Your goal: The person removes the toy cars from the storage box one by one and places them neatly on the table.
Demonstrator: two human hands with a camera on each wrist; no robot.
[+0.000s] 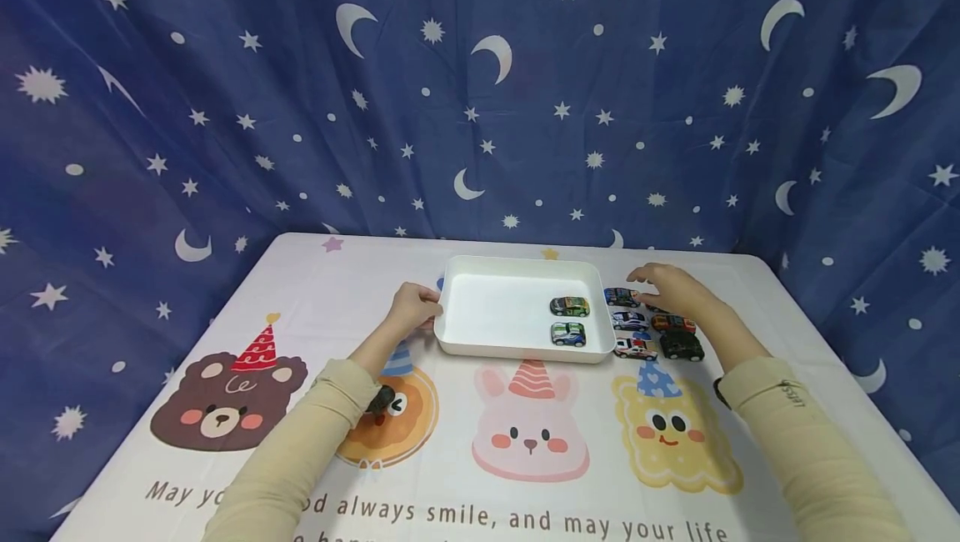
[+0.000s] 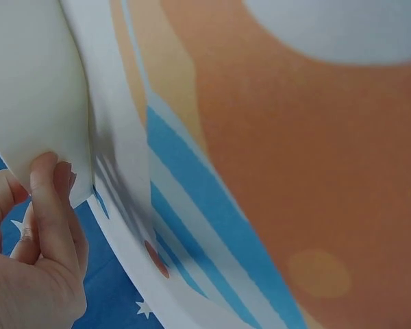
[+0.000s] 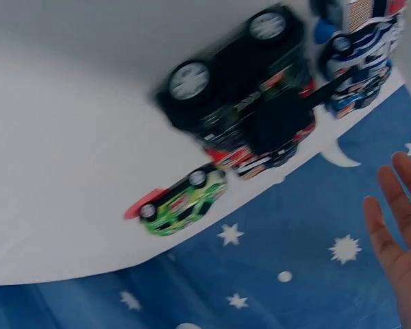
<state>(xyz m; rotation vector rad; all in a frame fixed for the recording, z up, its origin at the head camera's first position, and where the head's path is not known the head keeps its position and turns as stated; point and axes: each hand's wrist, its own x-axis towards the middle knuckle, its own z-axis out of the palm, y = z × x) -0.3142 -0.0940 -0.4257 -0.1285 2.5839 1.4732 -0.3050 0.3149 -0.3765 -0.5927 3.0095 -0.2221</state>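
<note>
Two cars in the tray: a green car sits at the back and a blue and green car sits in front of it, both near the right wall.
Tray: the white tray rests flat on the tabletop, near the far edge and about in the middle.
Left hand: the left hand is at the tray's left wall. In the left wrist view its fingers are curled and press on the tray's corner.
Right hand: the right hand floats over the cars outside the tray. Its fingers are straight and a little apart, and they hold nothing.
Cars outside the tray: a small bunch stands just right of the tray, close together. A blue car is at the back, a white car at the front, and a black car beside the white one.
Tabletop cover: it shows a brown bear, a pink bunny and a yellow face, all with party hats.
Behind: a blue curtain with moons and stars.
</note>
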